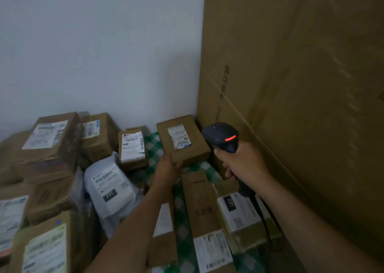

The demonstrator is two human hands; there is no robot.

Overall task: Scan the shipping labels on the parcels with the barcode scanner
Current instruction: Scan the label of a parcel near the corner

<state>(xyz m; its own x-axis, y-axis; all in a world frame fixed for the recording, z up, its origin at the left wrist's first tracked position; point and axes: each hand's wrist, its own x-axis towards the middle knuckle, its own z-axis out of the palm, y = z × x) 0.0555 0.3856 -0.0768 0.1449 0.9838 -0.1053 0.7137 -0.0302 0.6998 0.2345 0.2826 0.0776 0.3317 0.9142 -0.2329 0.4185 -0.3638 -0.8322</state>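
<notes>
A very large brown carton stands on the right and fills that side up to the top; the dark print on its edge is too blurred to read. A white wall is behind. Below it many brown parcels lie packed together on a green and white checked cloth, most with a white label facing up. A white plastic mailer in the middle shows "231" on a black patch, and a box label under the right forearm shows the same number. The left hand grips the near corner of a small flat parcel, raised near the far corner. Its shipping label faces up, the text unreadable. The right hand is wrapped round the handle of the black barcode scanner, just beside this parcel, with an orange strip lit on its head.
</notes>
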